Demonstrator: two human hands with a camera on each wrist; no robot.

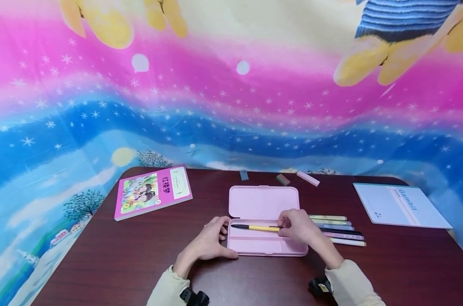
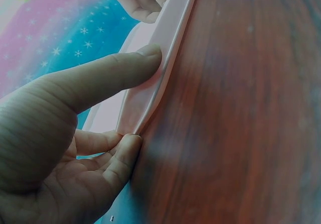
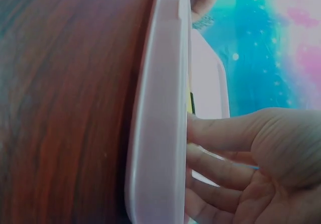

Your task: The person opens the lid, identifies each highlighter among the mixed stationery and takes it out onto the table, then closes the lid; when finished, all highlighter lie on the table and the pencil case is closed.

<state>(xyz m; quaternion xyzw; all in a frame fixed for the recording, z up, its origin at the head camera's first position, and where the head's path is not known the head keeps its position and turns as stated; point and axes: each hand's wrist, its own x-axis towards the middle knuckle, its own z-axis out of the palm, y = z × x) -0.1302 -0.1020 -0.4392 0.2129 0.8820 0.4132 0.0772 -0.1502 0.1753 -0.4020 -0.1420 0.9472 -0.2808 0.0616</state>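
Note:
An opened pink pencil case (image 1: 262, 251) lies on the table, its lid (image 1: 263, 202) folded back. My left hand (image 1: 207, 242) grips the case's left end; in the left wrist view the thumb (image 2: 145, 58) presses the front wall and the fingers curl at the corner. Over the case's back compartment, my right hand (image 1: 298, 227) pinches a yellow pen (image 1: 259, 228) with a black end pointing left. The pen lies level, along the compartment. The right wrist view shows only a bit of it behind the case wall (image 3: 158, 108), by the thumb and fingertips.
Several pens and markers (image 1: 342, 228) lie right of the case. Behind it are a blue-grey eraser (image 1: 244, 175), a brownish one (image 1: 282, 179) and a pink one (image 1: 308, 178). A pink book (image 1: 152, 193) lies left, a pale notebook (image 1: 401, 205) right. A printed cloth (image 1: 231, 127) hangs behind.

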